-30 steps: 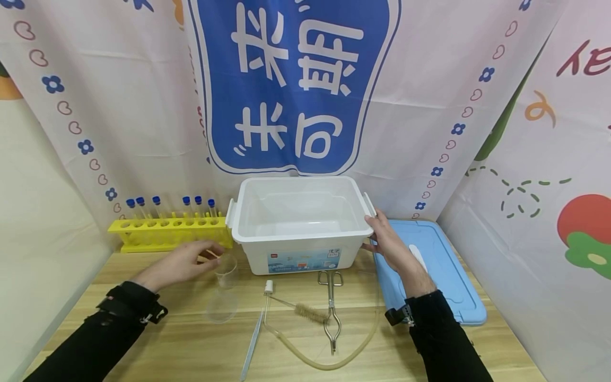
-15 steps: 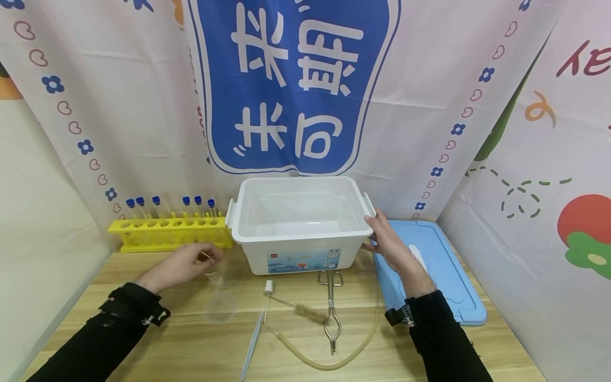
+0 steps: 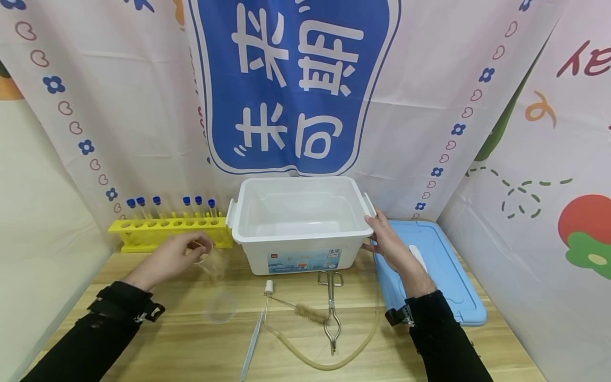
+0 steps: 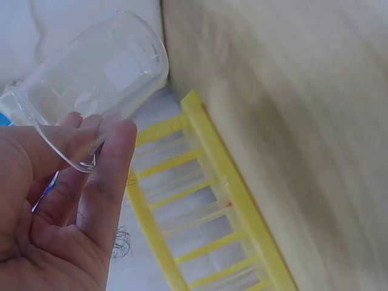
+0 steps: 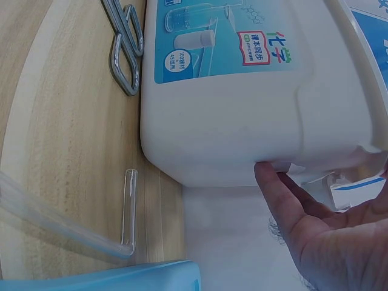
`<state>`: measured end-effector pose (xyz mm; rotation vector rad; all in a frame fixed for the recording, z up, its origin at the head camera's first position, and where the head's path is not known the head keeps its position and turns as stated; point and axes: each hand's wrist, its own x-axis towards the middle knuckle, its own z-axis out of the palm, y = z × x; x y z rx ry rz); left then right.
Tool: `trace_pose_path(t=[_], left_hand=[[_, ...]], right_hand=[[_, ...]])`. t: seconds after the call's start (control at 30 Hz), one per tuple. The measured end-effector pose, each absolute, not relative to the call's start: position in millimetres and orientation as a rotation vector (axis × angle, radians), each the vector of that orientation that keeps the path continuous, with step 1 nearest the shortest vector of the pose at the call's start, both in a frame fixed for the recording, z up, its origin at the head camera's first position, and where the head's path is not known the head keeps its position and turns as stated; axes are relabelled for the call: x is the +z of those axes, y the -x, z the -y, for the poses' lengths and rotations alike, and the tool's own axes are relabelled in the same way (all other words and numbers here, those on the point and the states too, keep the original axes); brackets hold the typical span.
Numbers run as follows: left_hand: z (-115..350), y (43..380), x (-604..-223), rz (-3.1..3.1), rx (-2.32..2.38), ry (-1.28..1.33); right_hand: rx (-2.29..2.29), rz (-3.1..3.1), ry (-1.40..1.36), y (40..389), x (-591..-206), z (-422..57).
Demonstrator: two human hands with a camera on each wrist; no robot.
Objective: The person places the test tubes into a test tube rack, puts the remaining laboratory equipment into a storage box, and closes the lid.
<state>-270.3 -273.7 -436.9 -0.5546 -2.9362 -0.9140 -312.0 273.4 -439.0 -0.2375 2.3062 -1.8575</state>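
Observation:
My left hand (image 3: 167, 260) pinches a clear glass beaker (image 4: 115, 66) by its rim. It holds the beaker tilted, rim toward the palm, in front of the yellow test tube rack (image 3: 172, 225). Below the beaker, a clear round dish (image 3: 221, 307) lies on the table. My right hand (image 3: 389, 241) grips the right rim of the white plastic storage box (image 3: 296, 239) beside its handle. In the right wrist view one fingertip presses the box wall under the rim; the thumb is hidden there. The box stands upright with its top uncovered and a blue label in front.
Several blue-capped test tubes (image 3: 186, 201) stand in the rack. Before the box lie metal crucible tongs (image 3: 330, 297), a bristle brush (image 3: 310, 313), tweezers (image 3: 252, 345) and rubber tubing (image 3: 320, 365). A blue lid (image 3: 444, 270) bearing a white spoon (image 3: 417, 254) lies at right.
My left hand has moved left and slightly up, lifting the beaker off the table beside the dish and tilting it. My right hand and the box have stayed put.

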Motion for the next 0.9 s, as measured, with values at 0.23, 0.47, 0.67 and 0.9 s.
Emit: trace_pose_path(t=[0.23,0.47,0.67,0.9], left_hand=[[278.2,271.4,-418.9,2.908,-0.927,0.495],[279.0,270.8,-398.5,2.849,-0.870,0.473],[276.1,270.1,-378.3,2.781,-0.846,0.501],[266.1,269.2,-357.2,2.697,-0.818,0.513]], right_hand=[[-1.859,-2.301,0.243,312.5,-440.1,-274.2],[-1.856,-2.313,0.247,312.8,-440.1,-273.9],[-1.854,-2.316,0.245,313.2,-440.5,-274.0],[-1.854,-2.318,0.240,313.6,-440.7,-274.4]])
